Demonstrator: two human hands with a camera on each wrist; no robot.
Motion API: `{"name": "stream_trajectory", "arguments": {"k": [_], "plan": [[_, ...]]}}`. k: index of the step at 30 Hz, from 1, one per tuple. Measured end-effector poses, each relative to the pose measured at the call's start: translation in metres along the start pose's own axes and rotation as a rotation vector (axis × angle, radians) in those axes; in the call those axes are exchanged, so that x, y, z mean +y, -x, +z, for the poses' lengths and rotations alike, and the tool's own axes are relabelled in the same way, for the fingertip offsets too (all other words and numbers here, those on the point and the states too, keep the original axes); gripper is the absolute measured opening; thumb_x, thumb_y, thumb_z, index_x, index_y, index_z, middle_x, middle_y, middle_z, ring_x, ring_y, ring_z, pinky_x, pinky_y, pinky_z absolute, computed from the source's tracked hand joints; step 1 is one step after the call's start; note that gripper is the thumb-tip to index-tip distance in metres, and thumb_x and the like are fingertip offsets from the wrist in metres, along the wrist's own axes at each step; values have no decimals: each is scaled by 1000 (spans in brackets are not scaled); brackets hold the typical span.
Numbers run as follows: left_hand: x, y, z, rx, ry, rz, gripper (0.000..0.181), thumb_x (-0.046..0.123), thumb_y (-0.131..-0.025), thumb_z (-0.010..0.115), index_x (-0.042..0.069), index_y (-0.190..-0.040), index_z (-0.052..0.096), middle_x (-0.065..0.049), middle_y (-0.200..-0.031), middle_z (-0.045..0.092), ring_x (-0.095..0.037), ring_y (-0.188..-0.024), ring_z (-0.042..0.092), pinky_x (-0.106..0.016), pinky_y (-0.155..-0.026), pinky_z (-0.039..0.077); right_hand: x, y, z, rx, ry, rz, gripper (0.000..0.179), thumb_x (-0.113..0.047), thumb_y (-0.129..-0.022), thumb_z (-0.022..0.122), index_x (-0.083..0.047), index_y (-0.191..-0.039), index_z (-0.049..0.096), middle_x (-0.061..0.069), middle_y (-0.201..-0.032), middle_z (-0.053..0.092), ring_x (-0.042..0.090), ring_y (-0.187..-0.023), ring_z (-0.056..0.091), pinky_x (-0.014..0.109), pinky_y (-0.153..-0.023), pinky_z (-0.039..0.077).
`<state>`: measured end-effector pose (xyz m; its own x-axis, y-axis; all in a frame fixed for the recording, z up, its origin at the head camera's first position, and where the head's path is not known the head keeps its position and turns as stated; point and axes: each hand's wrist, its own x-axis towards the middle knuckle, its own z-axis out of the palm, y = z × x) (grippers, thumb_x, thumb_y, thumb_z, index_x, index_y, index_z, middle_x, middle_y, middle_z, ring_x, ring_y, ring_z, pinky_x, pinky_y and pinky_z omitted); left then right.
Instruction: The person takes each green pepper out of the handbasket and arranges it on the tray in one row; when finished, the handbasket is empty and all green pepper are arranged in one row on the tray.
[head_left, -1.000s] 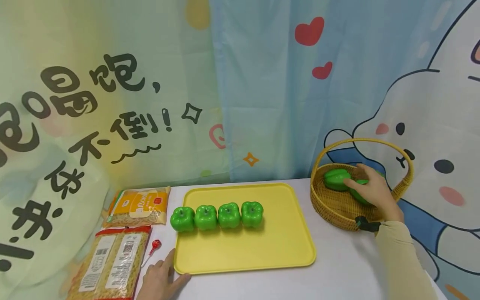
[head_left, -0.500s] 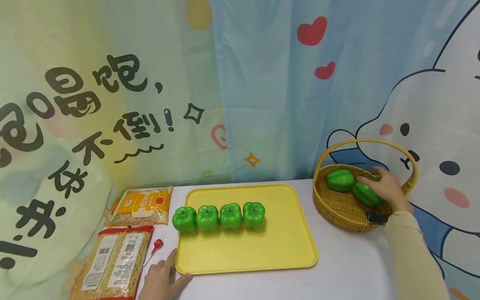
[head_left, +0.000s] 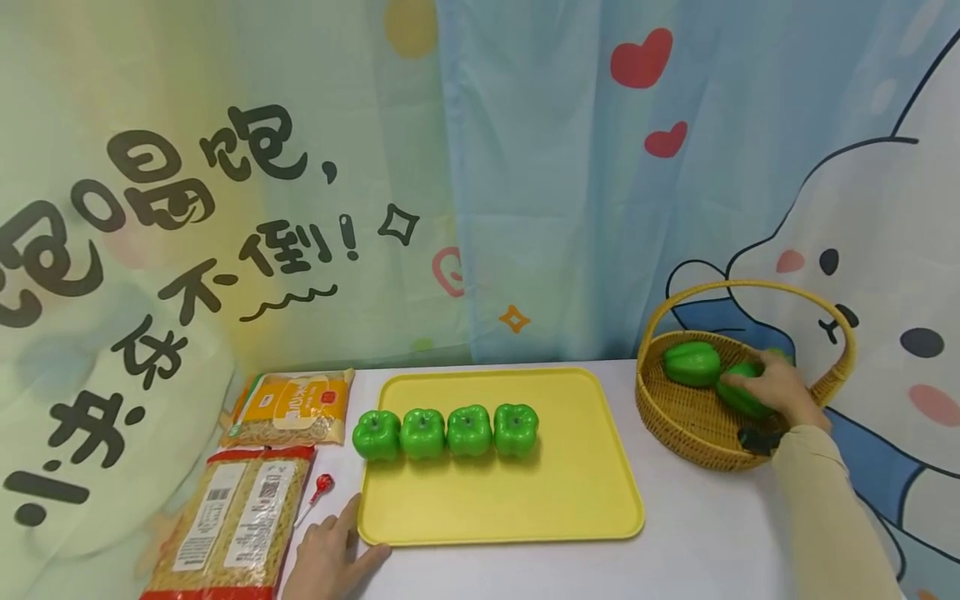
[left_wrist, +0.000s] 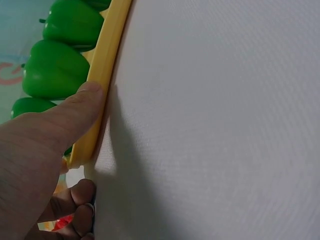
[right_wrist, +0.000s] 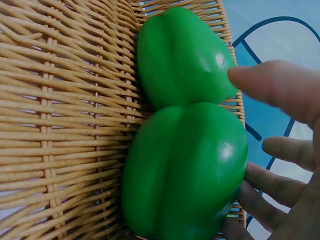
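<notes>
Several green bell peppers [head_left: 692, 364] lie in the wicker basket [head_left: 681, 433] at the right. My right hand [head_left: 776, 387] reaches in over the basket's right side, overlapping a pepper [head_left: 744, 398]. In the right wrist view, the thumb overlaps the edge of the upper pepper [right_wrist: 185, 57], while the other fingers spread beside the lower pepper [right_wrist: 187, 172]. A bit of green shows behind the hand. At the front left corner of the yellow tray [head_left: 495, 508], my left hand [head_left: 326, 554] rests with its thumb along the front rim and index finger by the left side.
On the tray, several green bell peppers [head_left: 468, 431] stand in a row, the leftmost over the left rim. Left of it lie a yellow-orange food packet [head_left: 292, 408], a larger red-edged packet [head_left: 232, 521] and a red lollipop [head_left: 324, 483]. The basket's tall handle [head_left: 750, 285] arches over its opening.
My right hand first draws back to the right, uncovering more of the nearer pepper, then comes over it again. My left hand stays at the tray corner. The head view shifts slightly.
</notes>
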<state>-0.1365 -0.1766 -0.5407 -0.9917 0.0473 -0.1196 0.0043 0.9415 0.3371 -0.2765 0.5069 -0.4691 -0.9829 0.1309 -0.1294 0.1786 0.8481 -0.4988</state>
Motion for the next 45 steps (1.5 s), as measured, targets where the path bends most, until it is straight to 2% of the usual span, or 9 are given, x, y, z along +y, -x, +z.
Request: {"name": "stream_trajectory", "arguments": {"k": [5, 12, 15, 21, 29, 36, 41, 45], "plan": [[2, 1, -1, 0, -5, -8, 92, 59, -77, 78, 4, -145, 49, 3, -78, 51, -16, -74, 45, -36, -68, 40, 2, 0, 1, 4, 28, -29, 96, -42, -92, 67, 18, -150, 20, 49, -146, 19, 61, -124, 31, 70, -94, 41], [1, 1, 2, 30, -4, 23, 91, 58, -77, 79, 3, -144, 50, 4, -76, 49, -15, -72, 43, -34, -67, 39, 10, -1, 1, 6, 80, -53, 87, -31, -87, 74, 18, -145, 30, 49, -143, 17, 61, -119, 31, 69, -90, 41], [2, 0, 3, 29, -4, 25, 90, 56, -77, 79, 2, -143, 50, 3, -76, 49, -15, -72, 43, -34, -66, 38, 11, 0, 0, -3, 62, -48, 87, -30, -88, 73, 18, -145, 30, 49, -144, 14, 62, -121, 30, 70, -93, 40], [2, -1, 3, 12, -3, 8, 91, 58, -77, 79, 4, -144, 50, 3, -78, 51, -15, -72, 44, -33, -66, 39, 8, 6, -5, 16, 62, -60, 89, -41, -92, 69, 17, -146, 30, 49, -145, 14, 64, -125, 29, 73, -98, 37], [1, -1, 0, 7, 1, 7, 91, 59, -78, 78, 4, -145, 49, 3, -78, 52, -15, -71, 45, -35, -65, 40, -12, 23, -11, 128, 51, -123, 83, -44, -97, 63, 17, -145, 34, 48, -141, 22, 61, -121, 33, 72, -95, 37], [2, -1, -1, 3, 12, -15, 91, 58, -77, 79, 5, -146, 48, 2, -80, 53, -17, -74, 47, -38, -68, 43, -29, 38, -5, 230, 37, -131, 79, -41, -97, 65, 13, -147, 36, 45, -132, 27, 52, -104, 42, 66, -83, 43], [2, -1, -1, -8, 13, -18, 92, 59, -77, 78, 5, -145, 49, 2, -79, 52, -16, -73, 46, -35, -66, 41, -44, 55, 0, 287, 40, -200, 77, -36, -95, 68, 14, -145, 37, 44, -136, 34, 56, -113, 39, 68, -87, 39], [1, -2, -1, -5, 13, -11, 92, 59, -77, 78, 4, -145, 49, 2, -78, 51, -16, -72, 45, -34, -66, 39, -60, 70, 3, 277, 28, -213, 78, -36, -95, 69, 9, -149, 35, 42, -140, 41, 58, -120, 41, 72, -91, 38]]}}
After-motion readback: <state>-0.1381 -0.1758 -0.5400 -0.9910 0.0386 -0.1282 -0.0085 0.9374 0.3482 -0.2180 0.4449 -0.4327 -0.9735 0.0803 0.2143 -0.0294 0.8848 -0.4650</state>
